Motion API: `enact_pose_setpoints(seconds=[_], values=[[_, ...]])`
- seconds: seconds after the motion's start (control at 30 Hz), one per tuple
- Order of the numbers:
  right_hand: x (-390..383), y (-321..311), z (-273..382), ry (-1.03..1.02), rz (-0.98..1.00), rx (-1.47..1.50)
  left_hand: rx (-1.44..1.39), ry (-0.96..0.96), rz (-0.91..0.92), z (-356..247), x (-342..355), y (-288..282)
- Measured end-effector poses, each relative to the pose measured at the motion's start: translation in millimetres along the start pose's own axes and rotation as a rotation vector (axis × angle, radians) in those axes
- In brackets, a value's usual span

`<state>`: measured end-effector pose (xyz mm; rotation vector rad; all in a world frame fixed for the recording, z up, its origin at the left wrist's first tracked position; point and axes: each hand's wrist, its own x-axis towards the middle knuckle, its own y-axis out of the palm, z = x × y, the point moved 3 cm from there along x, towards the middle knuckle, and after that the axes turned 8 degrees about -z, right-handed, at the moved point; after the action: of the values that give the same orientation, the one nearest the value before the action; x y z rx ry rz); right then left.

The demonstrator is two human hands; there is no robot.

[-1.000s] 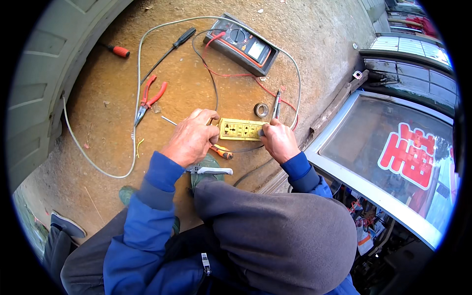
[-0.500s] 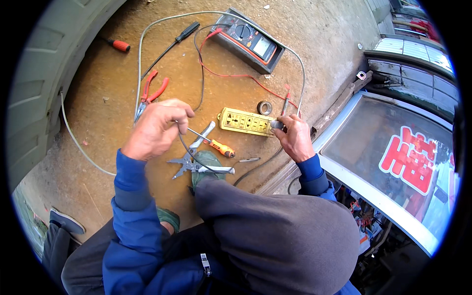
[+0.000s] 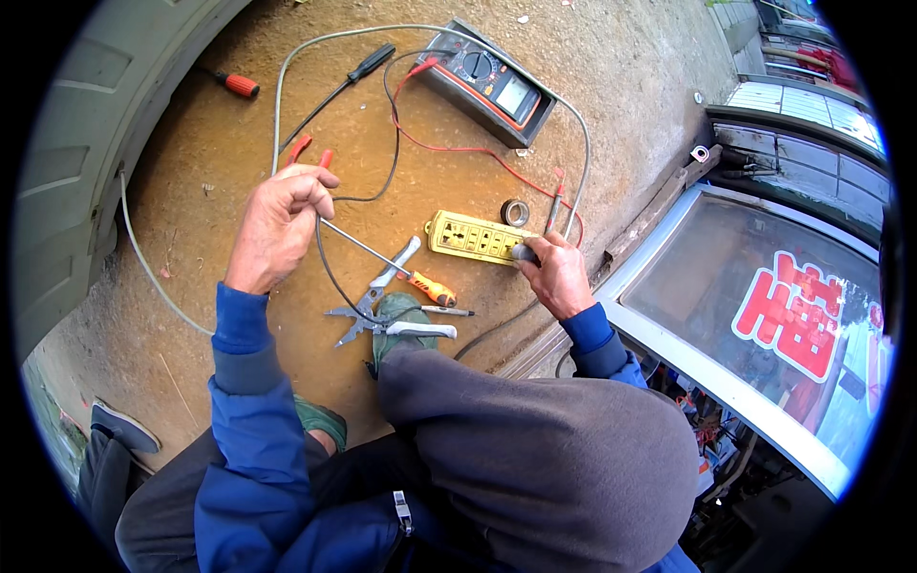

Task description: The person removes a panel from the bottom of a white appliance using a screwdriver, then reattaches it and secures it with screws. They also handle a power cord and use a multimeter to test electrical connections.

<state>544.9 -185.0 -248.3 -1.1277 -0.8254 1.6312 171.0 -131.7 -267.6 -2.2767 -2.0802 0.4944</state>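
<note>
My left hand [image 3: 282, 224] is closed on a thin black cable [image 3: 336, 282] that hangs down over open multitool pliers [image 3: 368, 315]. My right hand [image 3: 556, 277] grips a dark grey plug [image 3: 524, 252] at the right end of the yellow power strip [image 3: 468, 237]. An orange screwdriver [image 3: 430, 286] lies below the strip, near a thin pen-like tool [image 3: 447, 310]. A tape roll [image 3: 516, 212] and red probe [image 3: 556, 202] are above right. Red-handled pliers [image 3: 298, 150] are partly hidden behind my left hand.
A multimeter [image 3: 487, 86] in a dark case, a black screwdriver [image 3: 368, 65], red screwdriver [image 3: 239, 84] and pale cable [image 3: 158, 277] lie on the dirty floor. A framed glass panel [image 3: 697, 248] stands right, a pale panel [image 3: 105, 105] left. Another person's shoe [image 3: 119, 430] shows lower left.
My left hand has moved away from the strip, leftward and up, drawing the black cable. The multitool is now uncovered. My right hand shifted slightly right with the strip's end.
</note>
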Motion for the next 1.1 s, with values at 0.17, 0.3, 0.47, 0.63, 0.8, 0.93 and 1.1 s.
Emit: enact_pose_setpoints(seconds=[0.17, 0.3, 0.47, 0.63, 0.8, 0.93, 1.1], values=[[-2.0, 3.1, 1.3, -0.026, -0.023, -0.068, 0.021, -0.023, 0.0, -1.1, 1.2, 4.9], [-1.6, 20.0, 5.5, -0.067, -0.025, -0.194, -0.013, -0.025, 0.012, 1.7, 1.6, 9.5], [0.5, 34.1, 1.0, -0.089, -0.072, -0.215, 0.021, -0.008, 0.029, -9.0, 3.0, 12.7], [3.0, 32.4, 1.4, -0.079, -0.022, -0.238, 0.041, 0.054, 0.025, -18.6, -1.8, 16.0], [0.3, 26.6, 2.6, -0.053, -0.055, -0.153, 0.023, 0.102, 0.035, -30.8, -4.4, 11.4], [-2.8, 27.0, 5.8, -0.039, -0.076, -0.162, 0.037, 0.19, 0.026, -36.2, -9.8, 15.9], [4.5, 13.5, 13.7, -0.069, 0.017, -0.216, 0.092, 0.224, 0.062, -40.1, -11.9, 18.7]])
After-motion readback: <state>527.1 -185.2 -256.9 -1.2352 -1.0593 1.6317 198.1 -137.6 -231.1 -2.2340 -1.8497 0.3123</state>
